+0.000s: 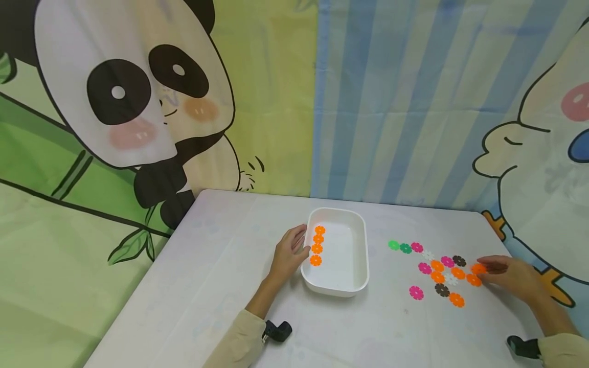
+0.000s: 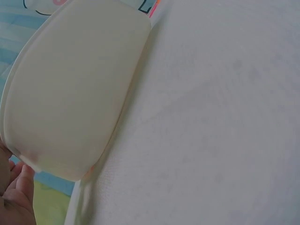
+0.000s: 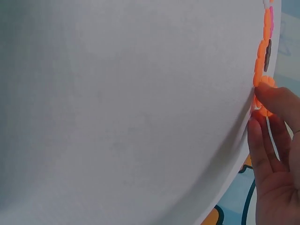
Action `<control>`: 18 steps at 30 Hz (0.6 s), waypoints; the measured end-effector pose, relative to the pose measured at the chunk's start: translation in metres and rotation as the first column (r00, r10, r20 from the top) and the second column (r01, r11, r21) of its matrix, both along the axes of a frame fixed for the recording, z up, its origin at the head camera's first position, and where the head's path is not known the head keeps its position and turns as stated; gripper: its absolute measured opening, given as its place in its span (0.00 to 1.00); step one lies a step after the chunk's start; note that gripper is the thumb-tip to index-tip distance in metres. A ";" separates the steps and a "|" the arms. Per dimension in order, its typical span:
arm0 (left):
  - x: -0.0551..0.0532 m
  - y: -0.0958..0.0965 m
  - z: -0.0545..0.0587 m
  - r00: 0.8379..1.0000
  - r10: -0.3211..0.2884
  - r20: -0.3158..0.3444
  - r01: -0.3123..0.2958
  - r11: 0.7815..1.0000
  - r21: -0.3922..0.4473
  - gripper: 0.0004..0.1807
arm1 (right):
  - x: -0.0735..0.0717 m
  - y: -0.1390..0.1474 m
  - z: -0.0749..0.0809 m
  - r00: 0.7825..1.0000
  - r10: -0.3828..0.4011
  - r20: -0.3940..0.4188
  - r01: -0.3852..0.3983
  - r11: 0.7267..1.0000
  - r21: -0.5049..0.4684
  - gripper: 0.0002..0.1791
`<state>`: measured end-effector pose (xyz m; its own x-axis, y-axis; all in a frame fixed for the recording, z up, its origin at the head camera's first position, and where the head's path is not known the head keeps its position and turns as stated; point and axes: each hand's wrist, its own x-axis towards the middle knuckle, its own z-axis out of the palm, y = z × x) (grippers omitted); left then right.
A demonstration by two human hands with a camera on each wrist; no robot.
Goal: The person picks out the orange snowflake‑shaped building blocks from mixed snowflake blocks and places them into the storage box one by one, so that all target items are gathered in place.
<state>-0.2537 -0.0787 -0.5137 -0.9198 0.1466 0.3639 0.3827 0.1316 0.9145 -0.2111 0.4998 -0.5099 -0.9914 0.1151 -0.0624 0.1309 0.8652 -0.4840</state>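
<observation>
A white rectangular tray (image 1: 347, 250) stands mid-table, with several orange flower-shaped plastic discs (image 1: 316, 248) in a column along its left side. My left hand (image 1: 289, 253) grips the tray's left rim, the thumb at the edge. In the left wrist view the tray's outer wall (image 2: 79, 89) hides part of the fingers. Over at the right, my right hand (image 1: 513, 278) pinches an orange disc (image 3: 268, 82) between thumb and fingers, at the edge of a loose group of discs. Another orange disc (image 1: 474, 279) lies right beside the fingertips.
Between the tray and my right hand lie scattered pink (image 1: 416, 293), brown (image 1: 442, 290), white (image 1: 451, 279), orange (image 1: 457, 299) and green discs (image 1: 399, 246). The white table (image 1: 221, 245) ends at a patterned cloth backdrop (image 1: 276, 112). Dark wrist devices (image 1: 278, 331) sit at both cuffs.
</observation>
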 end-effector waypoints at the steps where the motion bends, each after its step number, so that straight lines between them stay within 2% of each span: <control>1: 0.000 0.000 0.000 1.000 -0.002 0.000 0.002 1.000 0.003 0.31 | 0.001 -0.001 0.001 1.000 0.004 -0.004 -0.004 1.000 0.009 0.37; 9: 0.000 0.000 -0.001 1.000 -0.017 -0.009 0.018 0.999 0.026 0.31 | 0.005 -0.012 0.012 0.996 0.092 -0.002 -0.092 0.994 0.064 0.28; 18: 0.001 0.000 0.002 1.000 -0.020 -0.012 0.020 0.999 0.026 0.31 | 0.005 -0.015 0.015 0.993 0.120 -0.013 -0.118 0.988 0.103 0.27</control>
<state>-0.2531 -0.0792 -0.5120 -0.9126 0.1557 0.3781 0.3954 0.1001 0.9130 -0.2059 0.4846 -0.4951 -0.9993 0.0007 -0.0371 0.0153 0.9188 -0.3943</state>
